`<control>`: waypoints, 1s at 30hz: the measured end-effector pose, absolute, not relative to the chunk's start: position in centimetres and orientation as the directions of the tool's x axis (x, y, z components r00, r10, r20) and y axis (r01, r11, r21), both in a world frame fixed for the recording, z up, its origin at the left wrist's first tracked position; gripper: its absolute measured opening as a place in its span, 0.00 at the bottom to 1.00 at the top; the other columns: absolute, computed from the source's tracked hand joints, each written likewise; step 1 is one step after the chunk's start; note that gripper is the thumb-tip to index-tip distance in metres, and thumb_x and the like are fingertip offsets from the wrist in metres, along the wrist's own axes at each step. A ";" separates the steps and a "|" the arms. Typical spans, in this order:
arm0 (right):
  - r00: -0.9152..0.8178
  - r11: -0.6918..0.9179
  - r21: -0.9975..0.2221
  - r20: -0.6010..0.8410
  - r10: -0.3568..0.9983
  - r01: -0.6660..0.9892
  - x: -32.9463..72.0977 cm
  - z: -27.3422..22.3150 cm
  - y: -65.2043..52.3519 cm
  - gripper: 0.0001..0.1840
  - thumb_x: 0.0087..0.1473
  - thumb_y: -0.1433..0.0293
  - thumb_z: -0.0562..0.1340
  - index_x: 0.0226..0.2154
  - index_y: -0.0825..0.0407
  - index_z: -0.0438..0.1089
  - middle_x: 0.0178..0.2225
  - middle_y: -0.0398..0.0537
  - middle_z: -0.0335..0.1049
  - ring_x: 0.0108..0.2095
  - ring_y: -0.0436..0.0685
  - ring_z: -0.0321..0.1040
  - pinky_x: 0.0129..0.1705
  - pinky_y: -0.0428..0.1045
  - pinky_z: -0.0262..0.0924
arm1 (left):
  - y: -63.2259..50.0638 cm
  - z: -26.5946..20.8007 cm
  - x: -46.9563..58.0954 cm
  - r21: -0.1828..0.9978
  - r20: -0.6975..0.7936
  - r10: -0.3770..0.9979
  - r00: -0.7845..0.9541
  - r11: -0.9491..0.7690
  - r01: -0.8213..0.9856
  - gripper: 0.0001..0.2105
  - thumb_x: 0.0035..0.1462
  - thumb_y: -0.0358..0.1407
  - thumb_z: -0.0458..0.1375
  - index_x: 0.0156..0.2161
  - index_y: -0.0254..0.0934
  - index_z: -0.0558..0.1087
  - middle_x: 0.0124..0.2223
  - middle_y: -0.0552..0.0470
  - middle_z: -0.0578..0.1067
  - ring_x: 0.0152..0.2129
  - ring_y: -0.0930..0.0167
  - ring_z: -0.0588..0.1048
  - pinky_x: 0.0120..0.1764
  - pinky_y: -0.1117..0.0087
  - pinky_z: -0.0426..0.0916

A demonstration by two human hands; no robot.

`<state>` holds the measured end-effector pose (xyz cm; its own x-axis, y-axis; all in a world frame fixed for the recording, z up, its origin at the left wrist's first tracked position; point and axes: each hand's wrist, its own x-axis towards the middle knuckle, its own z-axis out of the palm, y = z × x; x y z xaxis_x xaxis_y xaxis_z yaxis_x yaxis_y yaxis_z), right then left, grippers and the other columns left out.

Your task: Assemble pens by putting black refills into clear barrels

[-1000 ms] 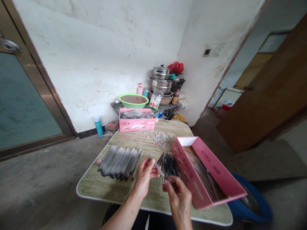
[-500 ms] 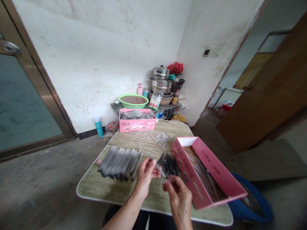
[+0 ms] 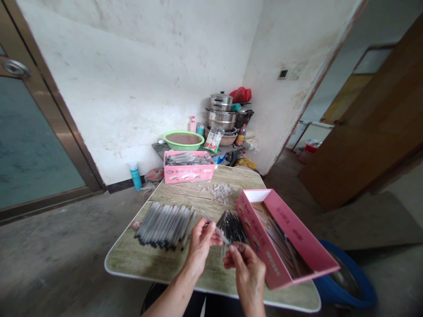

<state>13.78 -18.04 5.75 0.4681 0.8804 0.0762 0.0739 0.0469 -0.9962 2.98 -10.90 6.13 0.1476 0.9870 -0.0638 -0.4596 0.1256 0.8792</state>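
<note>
My left hand (image 3: 201,240) is closed around a slim translucent grey pen (image 3: 216,228), held slantwise above the table. The thumb and forefinger of my right hand (image 3: 246,264) pinch at the pen's lower end; any small part between them is hidden. To the left lies a row of similar grey pens (image 3: 165,224) with black ends toward me. Just behind my hands, thin black sticks (image 3: 233,226) form a fanned pile. Small whitish pieces (image 3: 220,192) are heaped farther back.
A pink box (image 3: 189,174) full of grey pens stands at the table's far edge. Another pink box (image 3: 254,240), holding long thin pieces, lies along the right edge. Behind are a green basin (image 3: 183,147) and stacked pots (image 3: 222,116). A blue tub (image 3: 360,286) sits low at right.
Very little differs. My right hand has shifted slightly at the pen's lower end, while my left hand keeps its hold on the pen.
</note>
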 end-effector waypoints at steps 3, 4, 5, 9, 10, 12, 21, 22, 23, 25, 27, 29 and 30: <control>0.478 0.034 -0.996 0.071 0.876 0.087 13.8 5.4 -18.0 0.21 0.52 0.53 0.62 0.29 0.56 0.71 0.19 0.49 0.72 0.19 0.56 0.70 0.21 0.47 0.66 | -11.0 6.0 3.1 0.878 -0.056 0.987 0.148 0.119 -0.463 0.16 0.53 0.47 0.61 0.36 0.34 0.67 0.30 0.46 0.78 0.23 0.69 0.77 0.27 0.71 0.73; 0.474 0.030 -0.995 0.071 0.878 0.093 13.8 5.3 -18.0 0.22 0.53 0.52 0.61 0.29 0.56 0.71 0.20 0.49 0.72 0.19 0.56 0.70 0.21 0.47 0.66 | -11.1 5.9 3.1 0.878 -0.059 0.988 0.144 0.120 -0.463 0.16 0.53 0.47 0.61 0.35 0.35 0.67 0.30 0.46 0.78 0.23 0.69 0.78 0.27 0.71 0.73; 0.467 0.026 -0.995 0.070 0.882 0.099 13.8 5.2 -17.9 0.22 0.54 0.52 0.60 0.29 0.56 0.71 0.21 0.50 0.73 0.19 0.56 0.71 0.21 0.47 0.66 | -11.1 5.9 3.1 0.878 -0.064 0.988 0.139 0.122 -0.463 0.16 0.53 0.47 0.61 0.35 0.35 0.67 0.30 0.46 0.78 0.24 0.68 0.78 0.27 0.71 0.73; 0.433 0.036 -0.991 0.089 0.897 0.130 14.1 5.0 -17.9 0.21 0.54 0.53 0.60 0.34 0.56 0.71 0.24 0.50 0.74 0.23 0.57 0.72 0.25 0.48 0.67 | -10.9 5.7 3.2 0.870 -0.090 0.990 0.107 0.131 -0.475 0.17 0.52 0.47 0.62 0.35 0.34 0.67 0.29 0.47 0.78 0.24 0.68 0.78 0.27 0.71 0.74; 0.430 0.044 -0.989 0.103 0.897 0.144 14.1 5.0 -17.9 0.21 0.53 0.54 0.61 0.35 0.56 0.71 0.24 0.50 0.74 0.24 0.57 0.72 0.26 0.47 0.67 | -10.9 5.7 3.2 0.868 -0.095 0.990 0.103 0.133 -0.479 0.17 0.51 0.47 0.62 0.35 0.34 0.67 0.29 0.47 0.78 0.24 0.68 0.78 0.27 0.71 0.74; 0.430 0.051 -0.980 0.131 0.894 0.192 14.2 5.3 -17.9 0.20 0.52 0.54 0.62 0.35 0.56 0.71 0.23 0.48 0.74 0.24 0.57 0.72 0.26 0.47 0.66 | -10.9 5.7 3.2 0.863 -0.096 0.989 0.108 0.137 -0.487 0.18 0.51 0.47 0.62 0.35 0.34 0.67 0.29 0.47 0.78 0.24 0.68 0.78 0.28 0.70 0.74; 0.397 0.003 -0.966 0.109 0.911 0.258 14.1 5.6 -18.1 0.24 0.58 0.51 0.55 0.26 0.54 0.69 0.18 0.46 0.70 0.18 0.53 0.67 0.21 0.45 0.60 | -10.8 5.5 3.1 0.860 -0.094 0.991 0.099 0.131 -0.494 0.19 0.50 0.49 0.63 0.37 0.34 0.67 0.30 0.46 0.79 0.25 0.67 0.79 0.27 0.70 0.74; 0.407 0.009 -0.965 0.119 0.906 0.263 14.2 5.6 -18.1 0.22 0.56 0.52 0.57 0.30 0.55 0.70 0.20 0.46 0.71 0.19 0.54 0.68 0.21 0.45 0.61 | -10.8 5.5 3.1 0.860 -0.098 0.991 0.094 0.132 -0.492 0.20 0.49 0.49 0.63 0.37 0.33 0.68 0.30 0.46 0.79 0.25 0.67 0.79 0.27 0.71 0.74; 0.414 0.016 -0.962 0.132 0.901 0.273 14.2 5.6 -18.1 0.21 0.55 0.52 0.59 0.32 0.55 0.70 0.21 0.46 0.72 0.20 0.54 0.68 0.22 0.45 0.61 | -10.8 5.5 3.1 0.861 -0.101 0.991 0.091 0.133 -0.491 0.20 0.49 0.49 0.63 0.37 0.33 0.67 0.30 0.46 0.79 0.24 0.68 0.79 0.27 0.71 0.74; 0.408 0.023 -0.956 0.147 0.901 0.293 14.2 5.8 -18.1 0.21 0.54 0.52 0.60 0.32 0.55 0.71 0.21 0.46 0.72 0.20 0.54 0.69 0.23 0.45 0.61 | -10.8 5.6 3.1 0.861 -0.100 0.990 0.097 0.135 -0.491 0.19 0.49 0.49 0.63 0.36 0.33 0.67 0.29 0.46 0.79 0.24 0.68 0.79 0.27 0.71 0.74; 0.382 0.021 -0.954 0.139 0.914 0.298 14.2 6.0 -18.1 0.23 0.56 0.51 0.57 0.25 0.54 0.69 0.18 0.45 0.70 0.19 0.53 0.67 0.22 0.44 0.61 | -10.8 5.6 3.1 0.859 -0.093 0.990 0.109 0.135 -0.494 0.19 0.49 0.48 0.63 0.36 0.34 0.67 0.30 0.46 0.79 0.24 0.68 0.79 0.27 0.70 0.74; 0.372 0.007 -0.960 0.115 0.921 0.282 14.1 6.1 -18.1 0.27 0.58 0.50 0.53 0.21 0.53 0.66 0.17 0.46 0.68 0.18 0.53 0.66 0.21 0.44 0.59 | -10.9 5.6 3.1 0.858 -0.085 0.990 0.117 0.132 -0.496 0.19 0.50 0.48 0.63 0.36 0.34 0.67 0.29 0.46 0.79 0.24 0.68 0.78 0.28 0.70 0.74; 0.376 0.001 -0.963 0.106 0.920 0.270 14.1 6.1 -18.1 0.27 0.58 0.50 0.53 0.22 0.53 0.67 0.17 0.46 0.69 0.18 0.53 0.66 0.21 0.45 0.59 | -10.9 5.6 3.1 0.859 -0.083 0.990 0.116 0.130 -0.495 0.19 0.50 0.48 0.62 0.36 0.34 0.67 0.29 0.47 0.78 0.24 0.68 0.78 0.28 0.70 0.74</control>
